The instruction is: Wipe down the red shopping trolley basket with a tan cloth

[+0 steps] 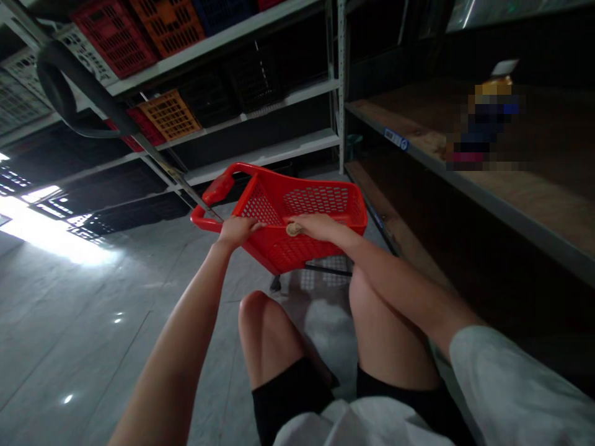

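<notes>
A red plastic shopping cart (320,198) with perforated walls stands on the floor in front of my knees. My left hand (238,231) is closed over the near rim, close to the handle end. Farther right along that rim, my right hand (318,227) also grips the cart, its fingers bent over the edge. A small beige round thing (294,229) shows at the fingers of this hand; I cannot make out what it is. The parts of the basket that I can see hold nothing.
A metal pole (162,162) with a black loop (69,93) slants up left from the handle. Crates, including an orange one (171,114), fill the back racks. At right, a wooden shelf (548,179) bears a pixelated item (486,121). Grey floor (116,316) lies left.
</notes>
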The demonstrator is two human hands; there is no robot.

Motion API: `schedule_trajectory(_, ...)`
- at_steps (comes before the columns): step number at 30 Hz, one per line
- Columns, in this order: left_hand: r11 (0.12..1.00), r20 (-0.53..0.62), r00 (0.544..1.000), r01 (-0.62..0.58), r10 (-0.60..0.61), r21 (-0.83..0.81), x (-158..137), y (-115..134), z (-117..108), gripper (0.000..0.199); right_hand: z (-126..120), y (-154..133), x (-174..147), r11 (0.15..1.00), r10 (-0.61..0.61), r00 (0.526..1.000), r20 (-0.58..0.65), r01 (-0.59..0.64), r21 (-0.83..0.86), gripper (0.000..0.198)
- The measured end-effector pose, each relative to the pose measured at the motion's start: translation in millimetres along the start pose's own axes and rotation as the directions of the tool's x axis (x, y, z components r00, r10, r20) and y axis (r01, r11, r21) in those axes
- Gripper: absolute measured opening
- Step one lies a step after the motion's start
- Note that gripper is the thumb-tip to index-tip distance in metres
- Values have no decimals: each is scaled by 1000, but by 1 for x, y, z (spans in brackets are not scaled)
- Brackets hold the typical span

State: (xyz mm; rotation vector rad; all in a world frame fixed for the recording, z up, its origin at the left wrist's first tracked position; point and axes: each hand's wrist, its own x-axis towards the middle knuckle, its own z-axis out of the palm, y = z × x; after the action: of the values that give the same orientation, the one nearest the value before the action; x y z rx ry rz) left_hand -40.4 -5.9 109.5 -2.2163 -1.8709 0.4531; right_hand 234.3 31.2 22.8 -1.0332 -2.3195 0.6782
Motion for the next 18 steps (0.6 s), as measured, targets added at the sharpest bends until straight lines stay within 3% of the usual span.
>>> schedule_trajectory(3,1000,-12,1000,-3,3,6,0,0,2,64,-39,48,-34,990,83,993,85,-73,-117,29)
schedule_trajectory(5,1000,-9,1000,-4,4,4,2,1,2,64,-60,81,-67,981,74,995,62,-62,-183,34)
schedule_trajectory(8,1000,-5,1000,-1,1,27,4,4,2,60,-70,118,-117,975,136,983,-121,-154,-160,45)
schedule_trajectory(10,998,-9,1000,-10,10,57,3,6,2,59,-57,131,-140,965,230,928,-293,-257,-56,53)
schedule_trajectory(13,995,-9,999,-46,46,84,0,11,0,58,-11,130,-145,913,396,756,-522,-388,130,63)
schedule_trajectory(17,990,3,996,-86,86,113,-5,18,-4,55,51,107,-108,739,650,387,-655,-525,423,75)
schedule_trajectory(18,989,4,996,-88,88,120,-7,20,-5,54,61,101,-96,699,685,317,-656,-541,468,78)
